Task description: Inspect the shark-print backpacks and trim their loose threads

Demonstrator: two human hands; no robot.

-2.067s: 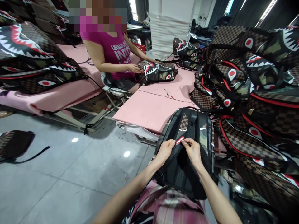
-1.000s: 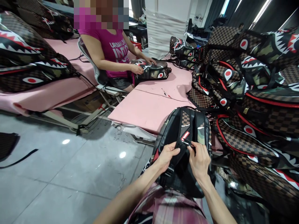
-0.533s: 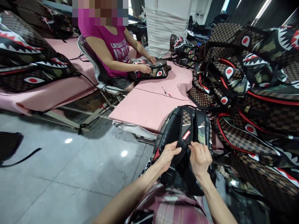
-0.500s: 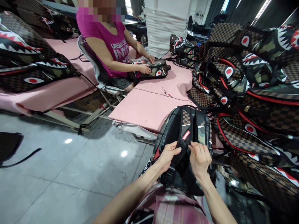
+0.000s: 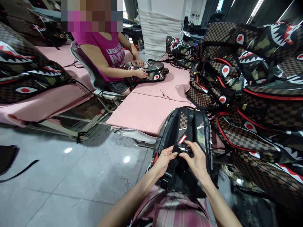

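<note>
A black backpack [image 5: 205,137] with camouflage and brown check panels stands on my lap, leaning against the table edge, its strap side towards me. One shoulder strap [image 5: 182,122] bears a small red-and-white label [image 5: 182,139]. My left hand [image 5: 165,160] pinches the strap's edge just below the label. Across from it, my right hand [image 5: 196,159] has thumb and forefinger curved around the same strap. Something small and shiny shows between the two hands, too little to name.
A pink-covered table [image 5: 142,110] stretches ahead, with a pen [image 5: 165,94] on it. A seated co-worker [image 5: 101,56] handles another backpack [image 5: 151,74]. Piled shark-print backpacks [image 5: 251,126] crowd the right side. More bags [image 5: 28,75] lie on a table at left.
My right hand has turned and spread its thumb and forefinger around the strap, moving slightly left. My left hand stays at the strap. The view has shifted a little.
</note>
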